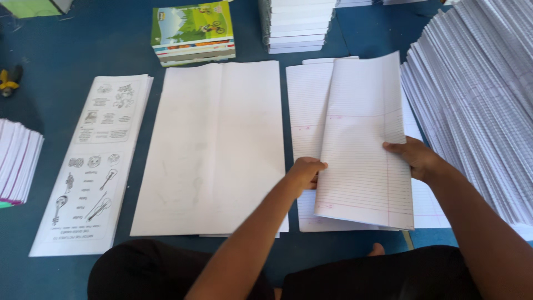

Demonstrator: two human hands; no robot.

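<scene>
Right hand (413, 158) pinches the right edge of a folded ruled sheet (363, 144); left hand (305, 171) is closed on its left fold. The sheet is lifted above a ruled pile (305, 111), centre-right on the blue tabletop (127, 44). Judged light, limp and easily creased; best held at the edges. Far edge: stacked books with a green pictorial cover (191, 25). Left: white printed picture sheets (91, 166).

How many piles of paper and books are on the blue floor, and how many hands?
Lined paper piles: 2
Plain paper piles: 1
Picture sheet piles: 1
Book stacks: 3
Hands: 2
Total: 9
</scene>
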